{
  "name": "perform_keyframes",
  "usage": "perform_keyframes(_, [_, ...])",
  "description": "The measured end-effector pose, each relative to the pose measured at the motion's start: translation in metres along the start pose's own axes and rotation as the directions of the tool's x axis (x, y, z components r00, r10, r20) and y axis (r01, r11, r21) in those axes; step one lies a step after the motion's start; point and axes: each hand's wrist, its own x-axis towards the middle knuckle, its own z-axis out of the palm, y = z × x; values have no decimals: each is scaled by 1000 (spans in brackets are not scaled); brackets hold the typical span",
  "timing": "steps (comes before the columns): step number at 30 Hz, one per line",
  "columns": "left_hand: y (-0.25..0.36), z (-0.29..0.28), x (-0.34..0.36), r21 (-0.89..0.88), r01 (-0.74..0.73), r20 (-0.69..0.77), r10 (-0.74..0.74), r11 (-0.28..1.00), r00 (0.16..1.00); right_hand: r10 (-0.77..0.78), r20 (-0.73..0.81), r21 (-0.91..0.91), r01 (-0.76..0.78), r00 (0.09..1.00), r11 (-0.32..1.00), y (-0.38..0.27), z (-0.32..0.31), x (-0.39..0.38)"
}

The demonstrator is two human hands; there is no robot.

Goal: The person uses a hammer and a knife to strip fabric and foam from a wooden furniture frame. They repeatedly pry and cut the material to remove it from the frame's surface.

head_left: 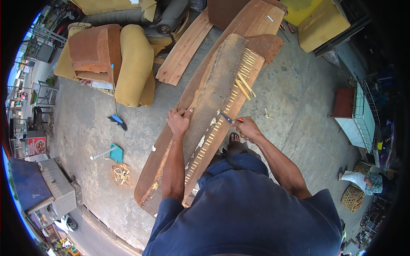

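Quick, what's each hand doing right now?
Left hand: resting on the brown sheet; whether it grips cannot be told.
Right hand: closed, holding the orange-handled tool.

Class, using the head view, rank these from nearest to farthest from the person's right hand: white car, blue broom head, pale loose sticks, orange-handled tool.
1. Orange-handled tool: held in the right hand.
2. Pale loose sticks: just beyond the hand, lying on the long piece.
3. Blue broom head: across on the left floor.
4. White car: far lower left, outside.
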Motion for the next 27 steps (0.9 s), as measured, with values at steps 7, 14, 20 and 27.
perform_keyframes(7, [3,0,2,-3,11,9,-11,1000,1000,22,85,-3,-21,996,1000,-22,-14,-3])
perform_keyframes(14, [1,3,-2,-4,64,20,-64,998,998,170,168,-64,-161,971,985,-53,-22,4])
perform_keyframes(20, [7,13,-2,-22,23,-34,-23,1000,999,-281,174,-331,325,944,886,-14,-41,41])
perform_keyframes(27, [3,7,2,23,13,-37,-12,1000,999,-782,93,-529,696,616,485,57,-10,45])
